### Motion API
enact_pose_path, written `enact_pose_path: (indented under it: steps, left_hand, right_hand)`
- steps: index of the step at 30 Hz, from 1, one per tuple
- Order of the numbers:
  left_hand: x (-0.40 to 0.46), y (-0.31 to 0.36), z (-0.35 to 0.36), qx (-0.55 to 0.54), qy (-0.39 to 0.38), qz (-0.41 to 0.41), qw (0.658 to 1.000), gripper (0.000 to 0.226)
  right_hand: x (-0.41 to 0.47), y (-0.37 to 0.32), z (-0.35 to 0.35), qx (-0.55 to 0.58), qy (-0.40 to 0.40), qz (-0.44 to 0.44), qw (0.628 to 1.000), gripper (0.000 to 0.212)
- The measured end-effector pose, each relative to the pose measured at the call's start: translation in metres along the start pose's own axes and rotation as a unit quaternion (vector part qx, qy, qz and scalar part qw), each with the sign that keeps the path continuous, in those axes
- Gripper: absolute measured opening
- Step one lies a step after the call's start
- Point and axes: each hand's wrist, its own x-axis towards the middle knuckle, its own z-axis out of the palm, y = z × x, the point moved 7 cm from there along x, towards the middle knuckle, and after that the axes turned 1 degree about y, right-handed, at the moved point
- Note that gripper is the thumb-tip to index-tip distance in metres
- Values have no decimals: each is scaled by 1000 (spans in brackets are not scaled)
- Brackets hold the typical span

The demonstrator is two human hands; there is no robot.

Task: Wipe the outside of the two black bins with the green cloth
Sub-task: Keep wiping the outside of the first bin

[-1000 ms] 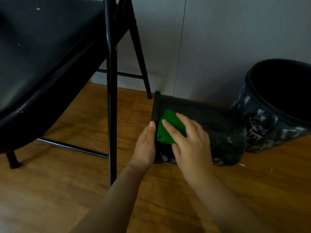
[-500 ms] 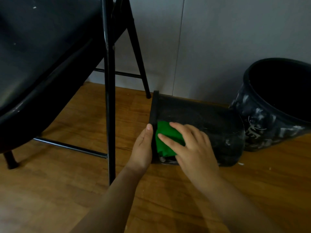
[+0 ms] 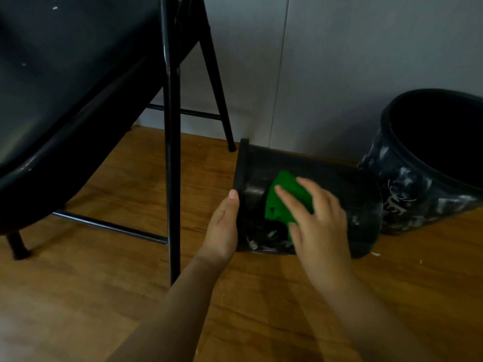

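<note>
Green cloth (image 3: 281, 202) pressed flat by right hand (image 3: 317, 223) on tipped bin (image 3: 347, 189); left hand (image 3: 224, 227) braces its rim.

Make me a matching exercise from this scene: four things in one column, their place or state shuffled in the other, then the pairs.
Things:
1. cloth
2. left hand
3. upright bin
4. lying bin

Places or states:
A. stands by the wall at far right
B. on its side on the floor
C. pressed on a bin under the right hand
D. braced against a bin's rim

Pairs: 1-C, 2-D, 3-A, 4-B
</note>
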Motion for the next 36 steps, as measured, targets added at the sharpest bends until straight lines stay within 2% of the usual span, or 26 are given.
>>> enact_pose_path:
  steps: [2,3,7,9,12,15,17,21,22,26,27,29,31,33,36]
  left_hand:
    - [2,0,-1,-4,8,-3,1000,45]
    - [3,0,0,-10,7,-5,1000,48]
    - [4,3,0,-16,9,12,1000,55]
    - [4,3,-1,-9,8,21,1000,53]
    - [3,3,0,0,-3,12,1000,48]
    - [5,6,1,9,4,11,1000,55]
    - [5,9,2,5,7,16,1000,59]
    - [4,6,1,11,4,29,1000,53]
    - [3,5,1,10,0,26,1000,51]
    - [3,6,2,19,-1,15,1000,41]
    - [4,7,2,18,0,12,1000,40]
    - [5,7,3,12,4,8,1000,41]
    - [5,7,3,8,9,8,1000,44]
    - [4,6,3,5,7,10,1000,45]
    - [4,7,2,15,13,9,1000,40]
  right_hand:
    - [4,4,-2,25,22,66,997,67]
    - [4,-3,0,29,23,62,997,65]
    - [-4,-41,15,7,-41,-100,994,63]
    - [-9,-36,13,-13,-47,-135,990,62]
    - [-7,-6,4,-1,-8,-44,999,68]
    - [-5,-1,1,13,26,51,998,68]
    - [-5,-19,6,19,15,20,999,67]
    - [-12,-34,15,-9,-49,-105,993,64]
    - [-13,-25,13,-13,-48,-94,994,66]
    - [-12,17,-1,30,5,92,995,70]
    - [-11,16,-2,32,16,111,993,69]
    - [-10,2,0,35,20,80,996,67]
    - [-12,-12,5,28,-6,7,1000,66]
    - [-16,-8,7,10,-29,-25,999,68]
    - [-20,28,-3,25,1,82,996,70]
